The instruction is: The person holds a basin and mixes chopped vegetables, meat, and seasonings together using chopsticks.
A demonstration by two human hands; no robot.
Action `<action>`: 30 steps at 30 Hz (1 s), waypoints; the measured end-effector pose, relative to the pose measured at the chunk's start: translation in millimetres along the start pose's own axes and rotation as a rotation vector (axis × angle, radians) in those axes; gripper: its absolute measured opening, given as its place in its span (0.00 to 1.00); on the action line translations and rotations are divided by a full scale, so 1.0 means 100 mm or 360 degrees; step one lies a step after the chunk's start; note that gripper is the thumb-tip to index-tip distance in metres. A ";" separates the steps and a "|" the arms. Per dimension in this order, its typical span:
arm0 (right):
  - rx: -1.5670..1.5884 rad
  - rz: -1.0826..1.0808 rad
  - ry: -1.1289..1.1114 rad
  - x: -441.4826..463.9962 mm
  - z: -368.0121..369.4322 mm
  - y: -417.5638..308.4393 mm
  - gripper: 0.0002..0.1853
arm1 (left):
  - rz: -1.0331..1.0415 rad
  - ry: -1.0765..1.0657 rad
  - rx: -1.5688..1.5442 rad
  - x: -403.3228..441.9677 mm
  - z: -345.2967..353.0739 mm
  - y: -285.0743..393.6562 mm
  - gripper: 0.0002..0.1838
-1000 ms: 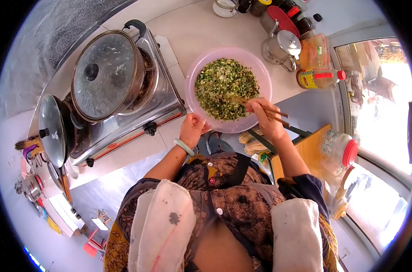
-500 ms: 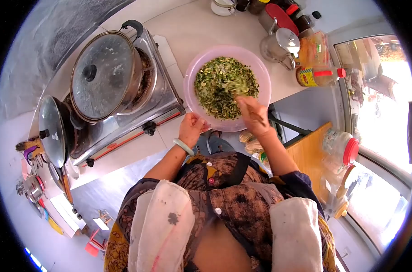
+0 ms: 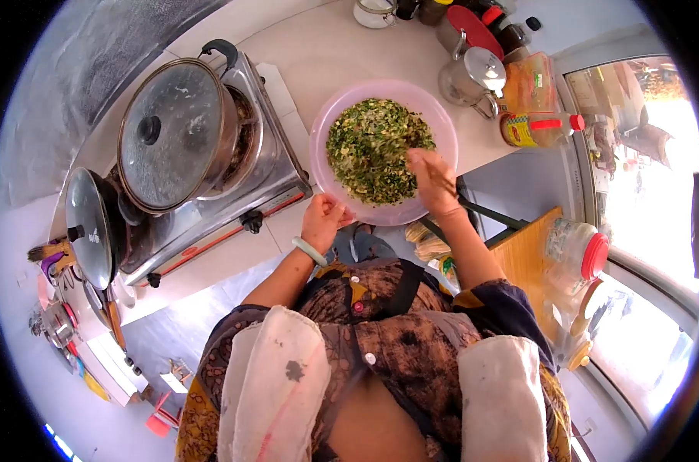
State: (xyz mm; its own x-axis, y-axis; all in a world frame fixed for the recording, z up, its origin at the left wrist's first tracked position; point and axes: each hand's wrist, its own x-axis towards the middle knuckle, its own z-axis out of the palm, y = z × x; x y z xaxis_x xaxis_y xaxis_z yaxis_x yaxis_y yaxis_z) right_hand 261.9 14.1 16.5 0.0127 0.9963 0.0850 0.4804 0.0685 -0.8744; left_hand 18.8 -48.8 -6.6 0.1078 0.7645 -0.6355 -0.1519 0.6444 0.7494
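Note:
A pink plastic bowl stands on the counter, holding a finely chopped green and yellow mixture. With a pale bangle on its wrist, my left hand grips the bowl's rim at the near left. My right hand is closed over the right side of the mixture, around chopsticks that are mostly hidden by the hand and blurred. The chopsticks' tips cannot be made out in the mixture.
A lidded pan sits on the gas stove at left, beside a smaller lidded pan. A steel pot, an oil bottle and jars stand at right, near a wooden board.
My right hand has turned and shifted in over the bowl's right side, and the chopsticks have moved with it. The mixture has been stirred about. My left hand stays on the rim.

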 end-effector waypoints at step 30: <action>-0.0312 0.0008 -0.0088 -0.06 -0.59 -0.08 0.08 | 0.0009 -0.0008 -0.0031 0.00 -0.03 -0.04 0.08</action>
State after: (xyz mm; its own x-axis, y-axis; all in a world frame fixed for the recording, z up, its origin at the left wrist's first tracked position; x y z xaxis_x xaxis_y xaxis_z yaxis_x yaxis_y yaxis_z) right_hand 310.2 4.8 51.1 -0.0303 0.9983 0.0500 0.6418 0.0578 -0.7647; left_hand 16.4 -51.2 -9.7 0.1119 0.7681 -0.6304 -0.1714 0.6398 0.7492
